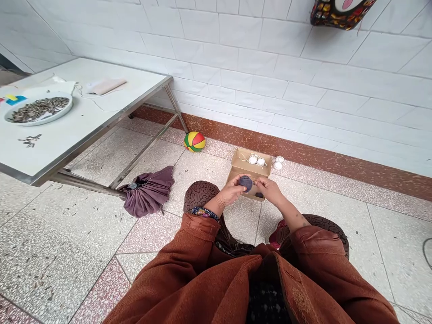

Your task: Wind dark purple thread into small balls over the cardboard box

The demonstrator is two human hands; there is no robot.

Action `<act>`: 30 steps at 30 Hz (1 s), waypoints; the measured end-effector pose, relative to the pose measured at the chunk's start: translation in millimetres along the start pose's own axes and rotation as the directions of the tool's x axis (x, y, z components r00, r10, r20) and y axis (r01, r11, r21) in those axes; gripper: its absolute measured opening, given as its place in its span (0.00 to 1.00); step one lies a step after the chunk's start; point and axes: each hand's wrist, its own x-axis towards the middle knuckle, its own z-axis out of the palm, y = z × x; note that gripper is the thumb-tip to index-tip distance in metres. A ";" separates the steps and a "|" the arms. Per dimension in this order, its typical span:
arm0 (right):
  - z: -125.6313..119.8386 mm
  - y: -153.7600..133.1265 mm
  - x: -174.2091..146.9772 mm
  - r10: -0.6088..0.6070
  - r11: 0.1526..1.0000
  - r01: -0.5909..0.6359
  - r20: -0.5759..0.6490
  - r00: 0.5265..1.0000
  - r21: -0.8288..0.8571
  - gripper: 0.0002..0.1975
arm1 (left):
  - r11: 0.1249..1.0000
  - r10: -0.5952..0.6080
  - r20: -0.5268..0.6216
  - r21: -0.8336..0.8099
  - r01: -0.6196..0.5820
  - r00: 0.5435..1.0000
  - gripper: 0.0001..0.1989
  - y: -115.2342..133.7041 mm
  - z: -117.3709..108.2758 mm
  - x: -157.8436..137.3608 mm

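Note:
Between the fingers and thumb of my left hand [230,192] is a small ball of dark grey yarn [246,182]. Just to its right, my right hand [269,190] is closed in a pinch, seemingly on the ball's thin yarn strand. Below both hands an open cardboard box [235,173] rests on the floor. White yarn balls [253,159] with loose strands lie in its far part. Something dark [259,195] sits in its near part, partly covered by my right hand. More white yarn balls [278,165] lie on the floor beside the box's right edge.
A metal-framed table [111,118] at left carries a plate of sunflower seeds [40,110]. Under its edge lies a purple folded umbrella [148,191]. A colourful ball [195,141] sits near the tiled wall [236,67]. A patterned bag [327,18] hangs above. Husks litter the floor.

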 end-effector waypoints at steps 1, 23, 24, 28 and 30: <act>0.9 -0.6 -1.3 -0.013 1.000 0.014 0.010 1.000 -0.022 0.11 | 1.000 0.002 -0.052 -0.011 -0.002 0.999 0.29 -0.9 -1.0 2.0; -7.0 -21.9 -5.0 -0.057 0.940 0.000 0.155 0.986 0.341 0.15 | 0.869 -0.197 0.298 0.495 0.025 0.934 0.42 -21.7 2.4 -5.9; -5.3 -19.9 -3.7 -0.049 0.943 -0.003 0.148 0.988 0.332 0.15 | 0.889 -0.200 0.307 0.456 0.041 0.931 0.44 -20.8 4.2 -7.2; 5.0 -11.0 -2.0 0.035 0.932 -0.081 0.135 0.990 0.353 0.15 | 0.961 -0.195 0.290 0.250 0.123 0.937 0.47 -16.1 9.3 -10.3; 11.1 -6.6 -2.9 0.100 0.906 -0.164 0.180 0.979 0.391 0.15 | 0.977 -0.184 0.267 0.157 0.145 0.946 0.47 -13.4 11.0 -11.4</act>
